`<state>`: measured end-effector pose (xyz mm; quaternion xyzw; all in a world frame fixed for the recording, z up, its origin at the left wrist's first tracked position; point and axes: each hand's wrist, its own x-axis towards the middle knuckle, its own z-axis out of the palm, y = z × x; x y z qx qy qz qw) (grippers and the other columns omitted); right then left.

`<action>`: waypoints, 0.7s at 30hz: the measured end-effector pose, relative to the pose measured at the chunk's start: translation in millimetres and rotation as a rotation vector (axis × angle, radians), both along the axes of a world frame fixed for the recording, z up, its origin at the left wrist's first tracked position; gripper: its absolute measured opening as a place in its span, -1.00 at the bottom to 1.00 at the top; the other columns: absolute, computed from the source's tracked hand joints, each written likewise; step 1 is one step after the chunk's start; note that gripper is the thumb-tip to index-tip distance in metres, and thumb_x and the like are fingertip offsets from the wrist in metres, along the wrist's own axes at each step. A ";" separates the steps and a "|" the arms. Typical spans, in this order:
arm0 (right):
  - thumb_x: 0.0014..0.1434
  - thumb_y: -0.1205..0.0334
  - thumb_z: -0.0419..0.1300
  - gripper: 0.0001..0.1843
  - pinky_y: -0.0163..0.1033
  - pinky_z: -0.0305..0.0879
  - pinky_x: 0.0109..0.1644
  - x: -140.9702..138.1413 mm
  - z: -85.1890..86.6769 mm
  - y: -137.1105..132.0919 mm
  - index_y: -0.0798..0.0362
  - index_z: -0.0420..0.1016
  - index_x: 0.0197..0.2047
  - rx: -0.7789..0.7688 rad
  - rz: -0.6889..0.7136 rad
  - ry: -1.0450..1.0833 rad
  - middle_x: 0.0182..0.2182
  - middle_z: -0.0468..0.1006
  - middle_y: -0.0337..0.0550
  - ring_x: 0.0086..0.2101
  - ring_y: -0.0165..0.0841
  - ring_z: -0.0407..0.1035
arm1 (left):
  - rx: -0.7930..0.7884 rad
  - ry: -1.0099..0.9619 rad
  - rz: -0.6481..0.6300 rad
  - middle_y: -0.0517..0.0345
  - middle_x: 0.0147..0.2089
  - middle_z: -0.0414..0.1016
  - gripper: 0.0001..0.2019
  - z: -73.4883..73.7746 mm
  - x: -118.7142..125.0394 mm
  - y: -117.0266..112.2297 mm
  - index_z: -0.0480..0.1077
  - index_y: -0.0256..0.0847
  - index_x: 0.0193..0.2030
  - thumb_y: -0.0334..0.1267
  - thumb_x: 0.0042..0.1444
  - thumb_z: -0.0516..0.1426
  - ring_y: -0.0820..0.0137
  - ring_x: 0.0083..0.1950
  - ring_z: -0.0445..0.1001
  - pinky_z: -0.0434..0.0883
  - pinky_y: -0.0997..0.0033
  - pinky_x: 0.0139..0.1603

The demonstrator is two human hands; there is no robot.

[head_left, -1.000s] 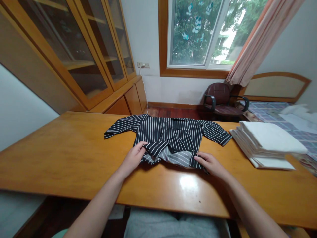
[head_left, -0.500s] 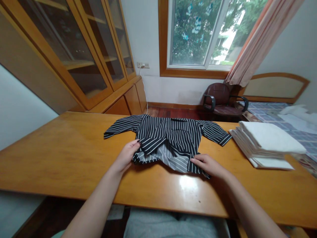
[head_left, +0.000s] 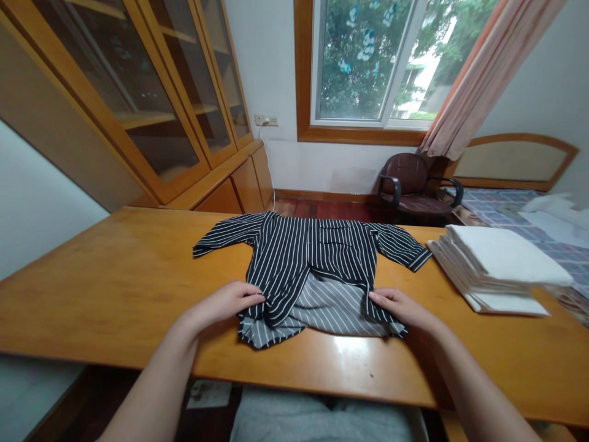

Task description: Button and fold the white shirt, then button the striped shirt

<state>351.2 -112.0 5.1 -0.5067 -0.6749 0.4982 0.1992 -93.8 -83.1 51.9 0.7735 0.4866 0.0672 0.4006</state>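
Note:
A black shirt with white stripes lies spread on the wooden table, sleeves out to both sides, its grey inside showing at the near hem. My left hand pinches the hem's left corner. My right hand grips the hem's right corner. Both hands rest close to the table top near the front edge.
A stack of folded white cloths sits on the table to the right. Behind the table stand a dark armchair, a bed and a glass-door cabinet on the left. A window faces me.
Both hands have pulled the shirt's hem toward me, stretching the body out longer; more of the grey inside shows at the near edge.

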 end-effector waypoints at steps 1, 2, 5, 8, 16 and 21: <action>0.21 -0.37 0.05 -0.38 -0.32 0.05 -0.40 -2.2 2.9 -1.4 0.04 0.21 -0.53 -0.012 0.036 -0.018 -0.55 0.12 -0.34 -0.48 -0.44 0.07 | 0.024 0.021 -0.029 0.22 -0.50 0.40 -0.58 -1.3 5.7 -2.3 0.44 -0.21 -0.49 0.06 0.22 0.07 0.40 -0.42 0.33 0.21 0.48 -0.36; 0.20 -0.37 0.07 -0.37 -0.32 0.03 -0.41 -4.8 6.7 -2.8 0.04 0.20 -0.55 -0.017 0.076 -0.034 -0.56 0.10 -0.35 -0.49 -0.44 0.05 | 0.055 0.034 -0.055 0.22 -0.51 0.36 -0.55 -2.1 11.2 -4.3 0.42 -0.22 -0.52 0.07 0.24 0.05 0.41 -0.43 0.31 0.20 0.47 -0.36; 0.20 -0.33 0.12 -0.35 -0.30 0.03 -0.38 -10.9 21.4 -6.6 0.05 0.18 -0.61 0.017 0.212 -0.049 -0.57 0.09 -0.34 -0.48 -0.44 0.06 | 0.169 0.057 -0.105 0.20 -0.47 0.32 -0.51 -1.1 23.8 -7.4 0.36 -0.22 -0.57 0.05 0.28 0.01 0.42 -0.41 0.29 0.21 0.44 -0.31; 0.24 -0.28 0.12 -0.36 -0.28 0.03 -0.35 -11.2 34.1 -10.2 0.07 0.22 -0.61 0.014 0.298 0.028 -0.55 0.14 -0.31 -0.47 -0.44 0.08 | 0.281 0.032 -0.121 0.18 -0.42 0.30 -0.50 3.2 29.7 -7.1 0.33 -0.21 -0.57 0.02 0.32 -0.03 0.39 -0.33 0.31 0.24 0.42 -0.23; 0.22 -0.36 0.08 -0.30 -0.28 0.01 -0.36 -9.7 32.7 -10.0 0.06 0.12 -0.63 0.025 0.188 0.256 -0.54 0.13 -0.31 -0.47 -0.44 0.06 | 0.242 -0.053 -0.119 0.16 -0.32 0.37 -0.55 -1.6 32.4 -4.3 0.36 -0.20 -0.41 0.00 0.39 -0.11 0.39 -0.25 0.38 0.32 0.40 -0.11; 0.25 -0.36 0.03 -0.30 -0.29 -0.03 -0.40 -18.3 25.6 -3.6 0.03 0.00 -0.63 -0.025 0.173 0.165 -0.56 0.00 -0.38 -0.51 -0.48 -0.08 | 0.182 -0.027 -0.115 0.15 -0.30 0.46 -0.58 -9.2 35.2 -8.4 0.43 -0.18 -0.34 0.02 0.36 -0.07 0.36 -0.22 0.41 0.34 0.39 -0.08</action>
